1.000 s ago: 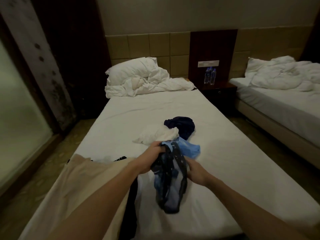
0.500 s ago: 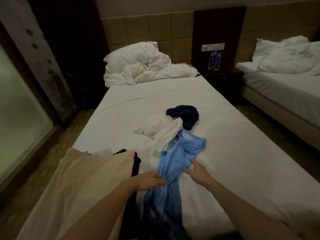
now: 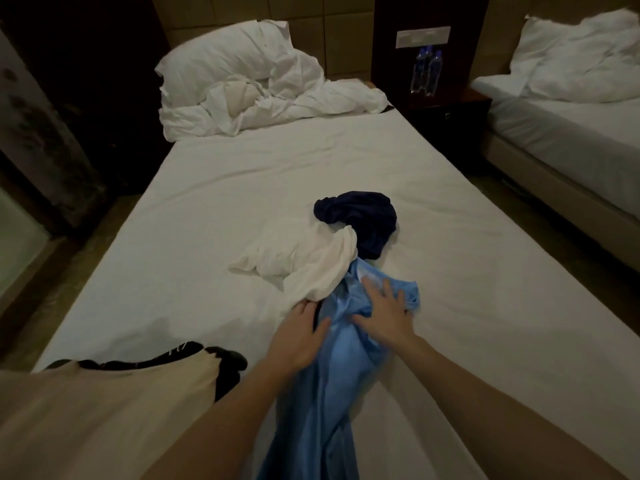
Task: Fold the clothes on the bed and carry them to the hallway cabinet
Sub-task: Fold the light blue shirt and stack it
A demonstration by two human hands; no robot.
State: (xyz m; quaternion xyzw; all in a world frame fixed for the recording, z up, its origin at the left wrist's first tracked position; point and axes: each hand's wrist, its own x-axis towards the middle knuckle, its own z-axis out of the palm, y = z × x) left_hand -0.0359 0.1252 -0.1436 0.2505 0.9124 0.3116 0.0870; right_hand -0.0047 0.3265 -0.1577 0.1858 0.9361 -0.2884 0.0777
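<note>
Fold step just starting: my left hand (image 3: 300,336) & right hand (image 3: 385,315), fingers flat/open, press the bunched blue shirt (image 3: 341,368) on the bed (image 3: 485,289) beside the white garment (image 3: 304,258); next, prob. spread it flat.

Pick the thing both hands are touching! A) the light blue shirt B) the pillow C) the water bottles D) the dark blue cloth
A: the left hand and the right hand both rest flat on the light blue shirt.
</note>
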